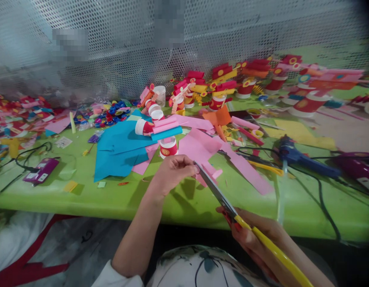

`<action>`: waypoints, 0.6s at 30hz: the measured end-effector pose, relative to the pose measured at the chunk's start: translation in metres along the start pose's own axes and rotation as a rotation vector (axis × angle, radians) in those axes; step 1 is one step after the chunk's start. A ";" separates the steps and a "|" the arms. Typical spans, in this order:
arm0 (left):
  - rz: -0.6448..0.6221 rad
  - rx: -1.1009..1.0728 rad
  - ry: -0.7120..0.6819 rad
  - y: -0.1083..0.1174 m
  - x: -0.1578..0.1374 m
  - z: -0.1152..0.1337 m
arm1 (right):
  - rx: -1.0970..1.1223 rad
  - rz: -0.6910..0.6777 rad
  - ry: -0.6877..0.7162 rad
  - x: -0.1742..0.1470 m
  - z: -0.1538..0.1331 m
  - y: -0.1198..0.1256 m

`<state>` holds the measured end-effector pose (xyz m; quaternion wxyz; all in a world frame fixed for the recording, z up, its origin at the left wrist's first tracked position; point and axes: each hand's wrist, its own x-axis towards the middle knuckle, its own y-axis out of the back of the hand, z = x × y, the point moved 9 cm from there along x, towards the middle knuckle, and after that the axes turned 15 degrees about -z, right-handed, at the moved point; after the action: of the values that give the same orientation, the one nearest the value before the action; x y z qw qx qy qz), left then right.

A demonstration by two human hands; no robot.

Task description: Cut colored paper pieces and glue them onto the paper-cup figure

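Observation:
My right hand (247,233), at the lower right, is closed round a pair of scissors (218,193) with long grey blades and yellow handles. Its blades point up and left, their tip at the fingertips of my left hand. A bit of red shows by the right fingers. My left hand (178,171) is pinched above the front of the table; what it holds, if anything, is too small to make out. Just behind it stands a red and white paper cup (169,147), topped by pink and blue paper rolls (166,129). Pink paper (199,147) lies beside the cup.
Blue sheets (121,147) lie left on the green table (83,195). A blue glue gun (307,159) with trailing cables is at right, and a purple box (41,171) at left. Several cup models (217,101) line the back before a perforated metal screen (127,52).

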<state>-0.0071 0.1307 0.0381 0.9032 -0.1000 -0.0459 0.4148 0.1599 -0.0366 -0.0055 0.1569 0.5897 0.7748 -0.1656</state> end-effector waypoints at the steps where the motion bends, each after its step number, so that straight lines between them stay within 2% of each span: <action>1: 0.005 -0.005 0.002 0.000 0.000 -0.001 | 0.002 -0.004 -0.003 0.000 0.000 0.000; 7: 0.001 0.012 -0.005 0.002 -0.001 -0.003 | 0.044 -0.002 0.059 0.003 -0.005 -0.003; 14: 0.042 0.070 0.005 0.008 -0.006 -0.004 | 0.057 0.142 0.084 -0.002 -0.001 0.009; 18: 0.052 0.065 -0.012 0.009 -0.008 -0.005 | 0.023 0.157 0.065 -0.007 -0.006 0.008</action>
<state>-0.0179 0.1300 0.0312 0.8946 -0.0694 -0.0350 0.4401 0.1692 -0.0384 0.0021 0.1372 0.6555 0.7288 -0.1423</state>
